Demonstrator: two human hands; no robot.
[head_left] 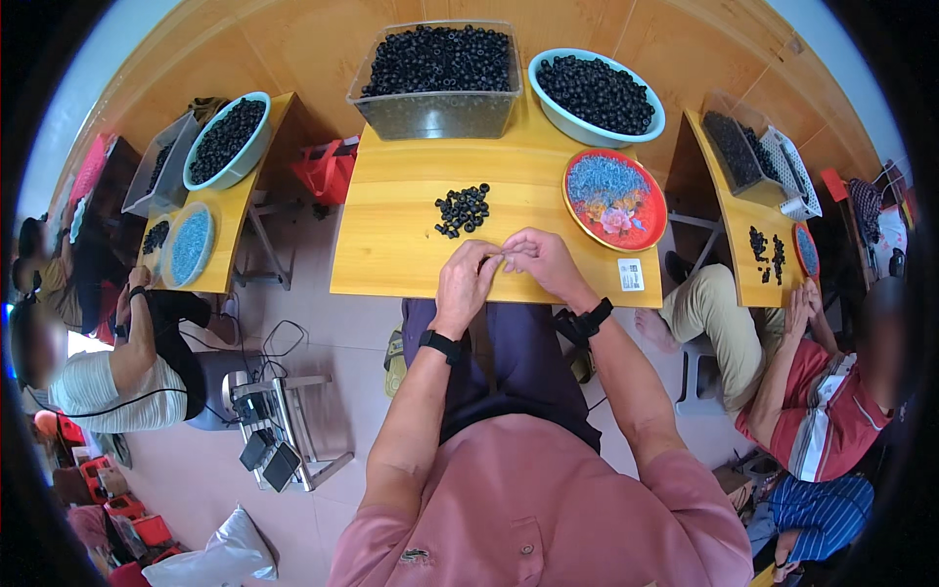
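My left hand (464, 285) and my right hand (544, 264) meet over the near edge of the yellow table (391, 240), fingertips pinched together. Whatever lies between the fingers is too small to make out. Just beyond my hands sits a loose pile of small black round pieces (462, 209), some showing a hole. To the right of the pile stands a red round tray (649, 217) with a flower print. Many tiny bluish, thin pieces (606, 183) are heaped in its far part.
At the table's far edge stand a clear plastic bin (440, 115) and a pale blue basin (562, 119), both full of black pieces. A white label (631, 275) lies near the right corner. Two people work at side tables (220, 245) with similar containers. A metal stand (293, 430) with cables is at left.
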